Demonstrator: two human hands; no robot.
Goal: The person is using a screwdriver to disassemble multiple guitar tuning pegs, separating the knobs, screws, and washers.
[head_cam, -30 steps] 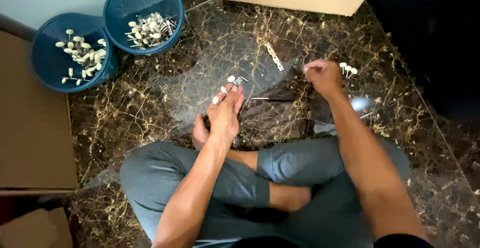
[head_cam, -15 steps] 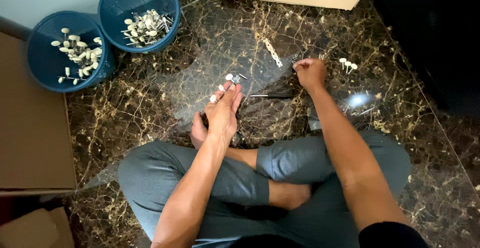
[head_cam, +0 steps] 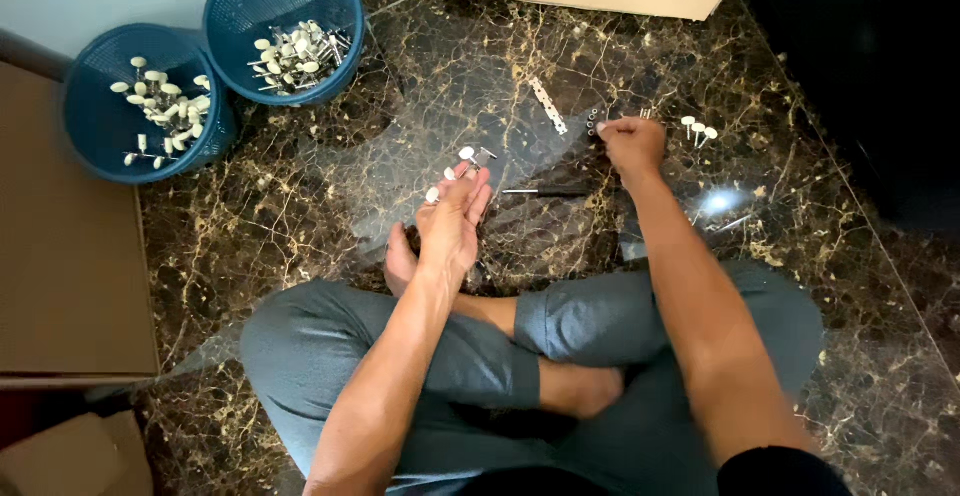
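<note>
White-headed pins [head_cam: 462, 161] sit in the fingers of the left hand [head_cam: 452, 221], which is raised palm-up over the dark marble floor [head_cam: 300, 216] with its fingers together around them, at the centre of the view. At about two o'clock from it, the right hand [head_cam: 632, 144] rests on the floor, its fingers pinched shut on a small white-tipped piece [head_cam: 601, 127]. Three more white pins [head_cam: 697, 130] lie just beyond that hand at three o'clock. A thin dark tool [head_cam: 545, 192] lies on the floor between the two hands, and a pale perforated strip [head_cam: 548, 106] lies at twelve o'clock. Two blue baskets [head_cam: 150, 106] [head_cam: 285, 26] holding similar pins stand at ten o'clock. The person sits cross-legged in grey trousers [head_cam: 420, 356].
</note>
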